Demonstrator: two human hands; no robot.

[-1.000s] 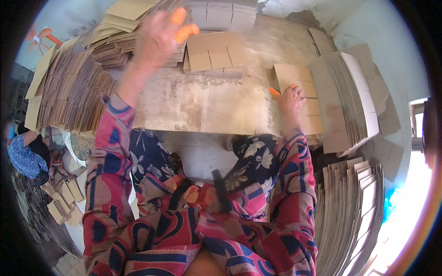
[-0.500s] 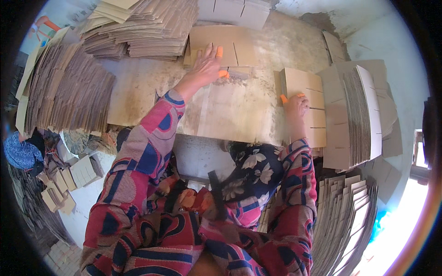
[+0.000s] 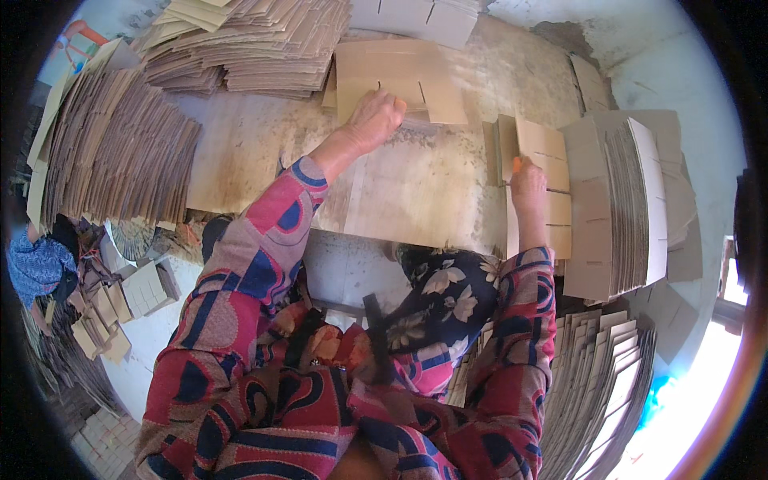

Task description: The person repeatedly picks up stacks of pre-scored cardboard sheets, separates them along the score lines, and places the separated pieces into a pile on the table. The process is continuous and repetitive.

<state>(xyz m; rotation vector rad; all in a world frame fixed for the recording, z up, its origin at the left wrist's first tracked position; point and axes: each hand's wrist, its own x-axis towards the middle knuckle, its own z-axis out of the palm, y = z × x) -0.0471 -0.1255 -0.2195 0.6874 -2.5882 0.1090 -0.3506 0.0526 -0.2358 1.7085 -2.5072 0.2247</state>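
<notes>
My left hand (image 3: 374, 120) is closed at the near edge of a slotted cardboard sheet (image 3: 398, 68), pinching it. That sheet lies at the far middle of the table, over other pieces, its right corner sticking out beyond them. At the right, my right hand (image 3: 528, 192) is closed on the left edge of another slotted cardboard piece (image 3: 548, 180). This edge is raised off the piece beneath it, and a gap shows there. An orange cover shows on a digit of my right hand. The fingertips of both hands are partly hidden.
Tall cardboard stacks stand at the left (image 3: 120, 148) and far left (image 3: 256, 48) of the worn table (image 3: 408, 192). Upright slotted sheets (image 3: 628, 204) stand at the right, with more bundled sheets (image 3: 592, 376) below. Another person's blue sleeve (image 3: 40, 268) shows at the left edge.
My left hand has gone from spread fingers to a pinch, and its sheet has slid slightly right. My right hand has lifted the left edge of its cardboard piece.
</notes>
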